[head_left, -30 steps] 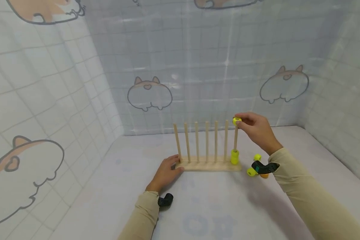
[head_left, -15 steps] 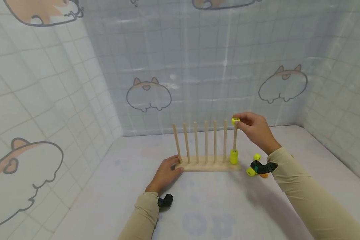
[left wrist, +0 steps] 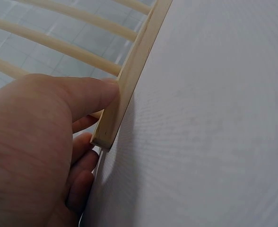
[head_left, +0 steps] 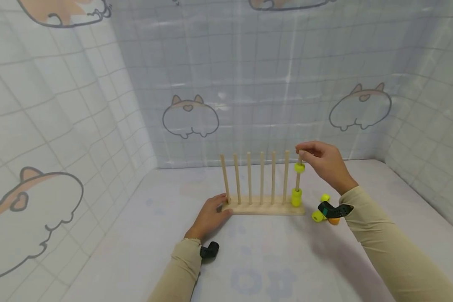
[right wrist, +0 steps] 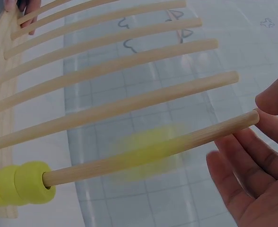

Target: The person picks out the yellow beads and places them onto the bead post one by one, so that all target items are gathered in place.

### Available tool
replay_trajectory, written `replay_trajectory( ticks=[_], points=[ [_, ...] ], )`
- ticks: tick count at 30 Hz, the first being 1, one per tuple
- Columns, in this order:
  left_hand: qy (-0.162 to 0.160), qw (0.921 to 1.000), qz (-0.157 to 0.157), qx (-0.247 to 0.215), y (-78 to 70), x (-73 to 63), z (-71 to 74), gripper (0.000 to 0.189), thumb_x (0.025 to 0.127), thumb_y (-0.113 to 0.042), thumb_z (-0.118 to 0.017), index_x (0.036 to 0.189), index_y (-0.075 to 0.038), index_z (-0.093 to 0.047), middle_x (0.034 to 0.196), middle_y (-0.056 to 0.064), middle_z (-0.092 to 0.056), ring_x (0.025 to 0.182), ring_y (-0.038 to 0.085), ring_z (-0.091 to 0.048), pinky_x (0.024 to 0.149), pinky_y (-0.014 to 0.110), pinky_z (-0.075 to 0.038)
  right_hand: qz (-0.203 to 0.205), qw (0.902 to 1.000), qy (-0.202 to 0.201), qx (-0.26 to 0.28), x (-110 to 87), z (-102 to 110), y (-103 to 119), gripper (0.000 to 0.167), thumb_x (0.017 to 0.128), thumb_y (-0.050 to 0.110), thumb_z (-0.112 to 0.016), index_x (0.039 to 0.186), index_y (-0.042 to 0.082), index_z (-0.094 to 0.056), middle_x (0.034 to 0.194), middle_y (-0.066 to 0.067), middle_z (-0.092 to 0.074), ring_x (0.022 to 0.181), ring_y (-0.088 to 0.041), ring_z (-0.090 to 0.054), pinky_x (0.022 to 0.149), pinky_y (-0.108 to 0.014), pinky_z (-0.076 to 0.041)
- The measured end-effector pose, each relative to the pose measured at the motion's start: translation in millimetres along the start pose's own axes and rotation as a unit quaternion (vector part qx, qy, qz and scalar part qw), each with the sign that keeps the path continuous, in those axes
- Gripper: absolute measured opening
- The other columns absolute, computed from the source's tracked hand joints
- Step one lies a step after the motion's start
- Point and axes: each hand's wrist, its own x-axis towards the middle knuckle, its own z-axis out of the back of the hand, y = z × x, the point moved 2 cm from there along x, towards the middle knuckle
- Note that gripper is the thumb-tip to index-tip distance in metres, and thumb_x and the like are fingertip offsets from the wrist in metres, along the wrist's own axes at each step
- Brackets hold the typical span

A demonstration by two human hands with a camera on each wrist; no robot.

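A wooden peg rack (head_left: 262,209) stands upright, with several dowels rising from its flat base. At its left end my left hand (head_left: 205,219) grips the base, thumb (left wrist: 99,92) on the near side and fingers behind. Yellow beads (head_left: 296,198) are stacked at the bottom of the rightmost peg. Higher on that peg, one more yellow bead (head_left: 300,167) is around the dowel, blurred in the right wrist view. My right hand (head_left: 326,163) is at the peg's top, its thumb and fingers apart around the tip and off the bead.
To the right of the rack lie loose yellow beads (head_left: 317,216) and an orange bead (head_left: 334,221), partly behind the right wrist's black strap (head_left: 335,209). Grid-patterned sheeting (head_left: 249,84) rises behind the white table surface (head_left: 154,209) and along both sides.
The right fingers have let go of the yellow bead at the peg's top. It has dropped partway down the dowel. My left hand keeps its grip on the base.
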Motion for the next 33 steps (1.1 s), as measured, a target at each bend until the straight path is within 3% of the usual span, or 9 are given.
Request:
replay_trajectory(
  ticks=[4,9,16,33],
  points=[
    [0.006,1.0,0.003,0.004,-0.7,0.8,-0.6,0.05,0.095,-0.028,-0.068,0.136,-0.001,-0.061,0.149,0.011,-0.05,0.14,0.037,-0.04,0.115,0.053,-0.031,-0.003,0.9998,0.0,0.019,-0.6,1.3,-1.1,0.032,0.101,0.031,-0.061,0.124,0.01,-0.069,0.123,-0.008,-0.068,0.109,-0.015,-0.064,0.087,-0.02,-0.052],
    [0.008,1.0,0.003,0.005,-1.4,2.6,1.2,0.05,0.095,-0.027,-0.068,0.136,-0.001,-0.061,0.15,0.01,-0.05,0.14,0.037,-0.039,0.116,0.053,-0.03,0.005,0.9992,-0.003,0.04,-3.0,1.7,-4.4,0.034,0.101,0.027,-0.062,0.127,0.004,-0.066,0.123,-0.015,-0.067,0.103,-0.014,-0.066,0.087,-0.024,-0.055],
    [0.006,0.9999,0.006,0.011,1.9,5.6,0.3,0.049,0.094,-0.028,-0.068,0.136,-0.003,-0.062,0.15,0.008,-0.05,0.14,0.036,-0.039,0.115,0.052,-0.03,0.015,0.9989,-0.019,0.041,-11.7,3.7,-14.1,0.033,0.102,0.025,-0.061,0.125,0.002,-0.066,0.118,-0.013,-0.068,0.099,-0.012,-0.066,0.083,-0.02,-0.055],
    [0.004,1.0,0.007,-0.004,3.8,3.6,-1.1,0.051,0.095,-0.028,-0.067,0.14,-0.004,-0.059,0.151,0.01,-0.048,0.141,0.038,-0.037,0.116,0.054,-0.028,-0.047,0.9982,-0.025,0.026,-41.6,10.3,-59.1,0.036,0.103,0.026,-0.059,0.127,0.0,-0.064,0.114,-0.013,-0.069,0.098,-0.014,-0.068,0.079,-0.018,-0.056]
  ],
)
